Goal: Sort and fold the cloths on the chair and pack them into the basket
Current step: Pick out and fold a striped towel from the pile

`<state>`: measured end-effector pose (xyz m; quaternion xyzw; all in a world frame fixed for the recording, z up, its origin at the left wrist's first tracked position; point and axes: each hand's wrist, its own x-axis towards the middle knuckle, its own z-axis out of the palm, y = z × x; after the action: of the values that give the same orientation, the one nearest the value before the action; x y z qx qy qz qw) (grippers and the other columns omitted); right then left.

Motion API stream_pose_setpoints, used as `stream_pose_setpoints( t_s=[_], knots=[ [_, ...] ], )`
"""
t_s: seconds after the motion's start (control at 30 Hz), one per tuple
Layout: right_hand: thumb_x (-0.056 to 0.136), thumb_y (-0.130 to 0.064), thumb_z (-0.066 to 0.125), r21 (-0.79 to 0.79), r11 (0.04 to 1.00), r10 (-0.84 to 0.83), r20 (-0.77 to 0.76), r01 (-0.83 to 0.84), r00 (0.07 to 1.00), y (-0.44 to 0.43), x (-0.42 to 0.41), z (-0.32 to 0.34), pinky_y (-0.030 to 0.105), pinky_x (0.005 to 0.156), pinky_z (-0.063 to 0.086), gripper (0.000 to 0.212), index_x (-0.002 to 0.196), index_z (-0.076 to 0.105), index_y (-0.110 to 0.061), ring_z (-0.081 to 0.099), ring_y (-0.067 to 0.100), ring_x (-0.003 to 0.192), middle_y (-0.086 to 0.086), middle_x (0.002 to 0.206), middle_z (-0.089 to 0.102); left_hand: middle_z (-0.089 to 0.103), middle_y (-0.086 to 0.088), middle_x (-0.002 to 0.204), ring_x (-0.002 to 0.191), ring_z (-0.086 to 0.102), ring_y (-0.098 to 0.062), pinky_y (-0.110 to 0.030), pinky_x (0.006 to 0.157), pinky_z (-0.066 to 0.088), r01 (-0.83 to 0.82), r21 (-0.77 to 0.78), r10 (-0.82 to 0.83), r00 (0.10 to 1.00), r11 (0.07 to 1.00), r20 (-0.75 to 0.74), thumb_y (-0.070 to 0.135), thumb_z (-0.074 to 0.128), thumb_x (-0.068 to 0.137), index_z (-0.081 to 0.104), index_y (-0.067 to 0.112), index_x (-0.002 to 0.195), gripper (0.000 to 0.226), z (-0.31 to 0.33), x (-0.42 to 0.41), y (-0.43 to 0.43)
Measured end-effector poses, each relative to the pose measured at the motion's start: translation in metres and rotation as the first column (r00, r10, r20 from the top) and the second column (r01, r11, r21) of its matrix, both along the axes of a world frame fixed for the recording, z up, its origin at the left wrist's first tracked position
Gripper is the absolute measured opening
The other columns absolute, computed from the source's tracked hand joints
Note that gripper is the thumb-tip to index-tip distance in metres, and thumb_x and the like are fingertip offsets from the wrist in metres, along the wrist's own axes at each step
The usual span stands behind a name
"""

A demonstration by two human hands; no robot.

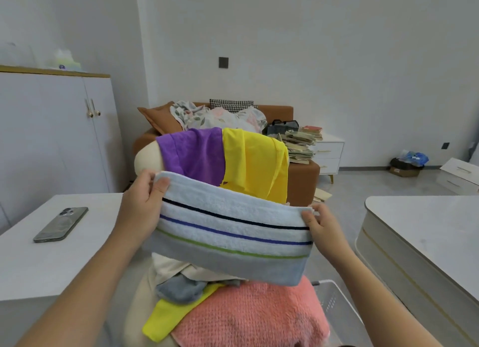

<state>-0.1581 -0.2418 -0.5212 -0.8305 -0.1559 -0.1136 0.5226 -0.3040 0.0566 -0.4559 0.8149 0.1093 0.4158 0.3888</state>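
Note:
I hold a light blue striped towel (233,232) up in the air, folded over, above the chair. My left hand (143,201) pinches its upper left corner and my right hand (322,230) pinches its upper right corner. Behind it, a purple cloth (194,153) and a yellow cloth (256,162) hang over the cream chair back (147,156). Below the towel, on the seat, lie a pink fluffy cloth (254,315), a yellow-green cloth (166,318), a grey cloth (178,289) and a cream cloth (168,266). The white basket (334,302) shows at the lower right, partly hidden.
A phone (61,225) lies on the white table (51,263) at left. Another white table (427,232) stands at right. Behind the chair is a brown sofa (300,175) with floral cloths (215,117) and stacked books (300,144). A white cabinet (51,129) lines the left wall.

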Motion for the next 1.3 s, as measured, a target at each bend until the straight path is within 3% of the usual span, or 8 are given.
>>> stream_pose_setpoints(
  t_s=[0.1,0.23,0.37,0.47,0.87,1.0,1.17,1.3],
  knots=[
    [0.093,-0.009,0.054,-0.010,0.988,0.148,-0.223,-0.154,0.963,-0.014,0.001,-0.001,0.037,0.070,0.052,0.004,0.093,0.051,-0.011,0.057,0.021,0.077,0.016,0.089,0.060,0.061,-0.001,0.076,0.068,0.055,-0.008,-0.014,0.053,0.037,0.088,0.145,-0.088,0.996,0.985,-0.005,0.032,0.046,0.096,0.052,0.017,0.089,0.017,0.024,0.008,-0.006],
    [0.087,-0.013,0.063,-0.248,0.906,0.258,-0.319,-0.343,0.912,-0.013,-0.001,0.016,0.024,0.077,0.048,0.019,0.102,0.054,-0.020,0.059,0.009,0.082,0.006,0.101,0.065,0.058,-0.004,0.064,0.060,0.052,-0.015,-0.026,0.057,0.039,0.236,0.334,-0.235,0.971,0.913,-0.045,0.038,0.054,0.092,0.058,0.020,0.090,0.018,0.054,0.022,-0.022],
    [0.080,-0.031,0.075,-0.092,0.837,0.511,-0.224,-0.540,0.830,0.013,-0.014,0.060,0.033,0.103,0.045,0.048,0.122,0.051,-0.032,0.054,0.004,0.119,-0.008,0.124,0.061,0.054,0.004,0.060,0.057,0.046,-0.005,-0.021,0.057,0.034,0.428,0.449,-0.382,0.904,0.784,-0.194,0.037,0.059,0.090,0.063,0.022,0.091,0.015,0.081,0.041,-0.047],
    [0.082,-0.028,0.068,0.076,0.735,0.676,-0.157,-0.674,0.720,0.034,-0.031,0.099,0.028,0.094,0.050,0.042,0.122,0.057,-0.020,0.060,0.009,0.114,-0.006,0.120,0.065,0.046,0.008,0.054,0.054,0.045,-0.001,-0.017,0.053,0.031,0.497,0.516,-0.418,0.868,0.698,-0.270,0.033,0.063,0.088,0.066,0.023,0.094,0.012,0.096,0.051,-0.070],
    [0.091,-0.014,0.059,0.198,0.817,0.562,-0.057,-0.542,0.825,0.022,-0.022,0.143,0.039,0.079,0.055,0.015,0.099,0.068,-0.006,0.067,0.024,0.086,0.012,0.096,0.071,0.067,0.008,0.082,0.072,0.060,0.001,-0.016,0.066,0.047,0.641,0.073,-0.451,0.612,0.764,-0.649,0.023,0.068,0.085,0.070,0.022,0.086,0.002,0.105,0.032,-0.019],
    [0.093,-0.015,0.056,0.265,0.793,0.580,-0.055,-0.548,0.813,0.022,-0.026,0.148,0.027,0.066,0.056,0.013,0.095,0.068,-0.011,0.069,0.017,0.079,0.003,0.087,0.073,0.065,-0.001,0.088,0.075,0.063,-0.004,-0.013,0.061,0.050,0.558,-0.144,-0.552,0.686,0.817,-0.474,0.015,0.056,0.093,0.062,0.008,0.097,0.010,0.107,0.027,-0.015],
    [0.099,-0.019,0.045,0.296,0.778,0.571,0.038,-0.555,0.820,0.034,-0.035,0.151,0.031,0.069,0.057,0.017,0.109,0.059,-0.017,0.069,0.014,0.084,-0.002,0.094,0.071,0.070,0.002,0.089,0.074,0.068,-0.008,-0.019,0.057,0.054,0.488,-0.372,-0.452,0.873,0.789,0.186,0.028,0.066,0.080,0.060,0.020,0.097,0.019,0.101,0.027,-0.030],
    [0.099,-0.014,0.043,0.331,0.764,0.568,0.061,-0.554,0.821,0.041,-0.041,0.152,0.027,0.069,0.055,0.022,0.117,0.056,-0.013,0.069,0.016,0.089,0.002,0.101,0.070,0.074,0.006,0.083,0.077,0.070,-0.012,-0.023,0.058,0.055,0.443,-0.425,-0.451,0.888,0.789,0.086,0.032,0.065,0.082,0.066,0.021,0.091,0.015,0.090,0.023,-0.039]
  ],
)
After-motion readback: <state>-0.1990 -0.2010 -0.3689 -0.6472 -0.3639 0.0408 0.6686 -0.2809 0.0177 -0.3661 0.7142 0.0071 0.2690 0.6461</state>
